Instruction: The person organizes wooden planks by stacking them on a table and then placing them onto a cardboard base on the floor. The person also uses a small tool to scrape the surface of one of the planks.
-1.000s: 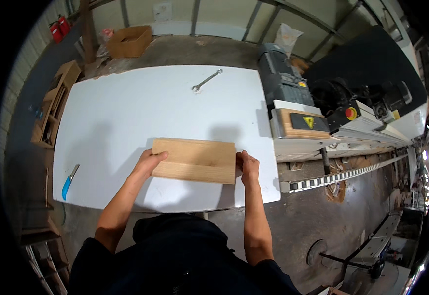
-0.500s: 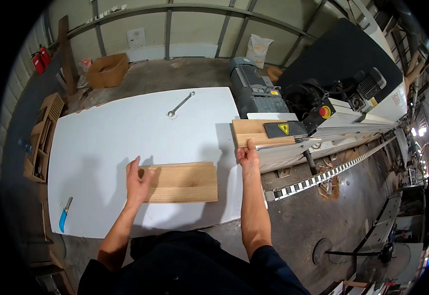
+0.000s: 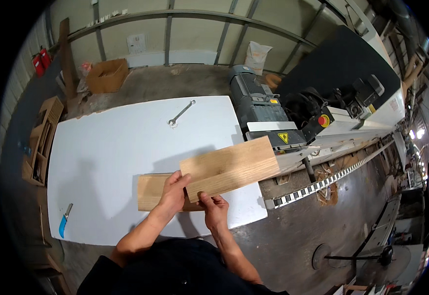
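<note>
The left hand (image 3: 173, 194) and right hand (image 3: 215, 210) are grasping a grained rectangular board (image 3: 231, 167), partly hiding another plank (image 3: 149, 192), seemingly lying flat.

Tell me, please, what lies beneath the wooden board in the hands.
Under the held board, a second board shows its left end on the white table; most of its right part is covered.

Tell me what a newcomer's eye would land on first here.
Probably the pale wooden board, held up by the left hand and right hand above a second board on the white table. Then the blue-handled knife near the left edge, and the red button on the right-hand machine.
</note>
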Motion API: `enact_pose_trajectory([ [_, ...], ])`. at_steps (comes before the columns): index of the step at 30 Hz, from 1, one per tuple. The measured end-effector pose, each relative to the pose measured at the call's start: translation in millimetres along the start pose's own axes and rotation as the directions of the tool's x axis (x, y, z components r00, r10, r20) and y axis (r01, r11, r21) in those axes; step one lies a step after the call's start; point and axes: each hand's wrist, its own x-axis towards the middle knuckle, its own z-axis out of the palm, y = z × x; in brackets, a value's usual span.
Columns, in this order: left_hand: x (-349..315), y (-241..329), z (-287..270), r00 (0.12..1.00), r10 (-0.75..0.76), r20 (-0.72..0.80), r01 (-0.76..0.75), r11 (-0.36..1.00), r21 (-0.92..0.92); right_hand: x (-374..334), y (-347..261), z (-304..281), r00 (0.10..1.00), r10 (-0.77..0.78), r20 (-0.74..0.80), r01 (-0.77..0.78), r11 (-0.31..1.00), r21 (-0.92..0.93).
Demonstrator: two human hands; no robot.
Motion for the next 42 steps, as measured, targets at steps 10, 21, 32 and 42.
enact_pose_trajectory([
  [10, -22.5, 44.1, -30.5, 0.992, 0.126, -0.023, -0.127, 0.986, -0.111, -10.7, -136.0, 5.4, 0.844, -0.532, 0.071, 0.535, 0.823, -0.191],
  [21, -32.0, 60.6, -50.6, 0.987, 0.158, -0.031, -0.16, 0.975, -0.154, -33.0, -153.6, 22.5, 0.777, -0.62, 0.11, 0.628, 0.749, -0.212],
  [32, -51.8, 54.4, -101.7, 0.911, 0.273, -0.309, -0.045, 0.811, 0.584, 0.3, -62.0, -36.9, 0.971, -0.224, 0.082, 0.217, 0.69, -0.691],
  [42, -40.5, 27.8, -153.7, 0.837, 0.376, -0.398, 0.23, 0.418, 0.879, 48.4, -15.6, -74.2, 0.972, -0.217, 0.092, 0.139, 0.215, -0.967],
])
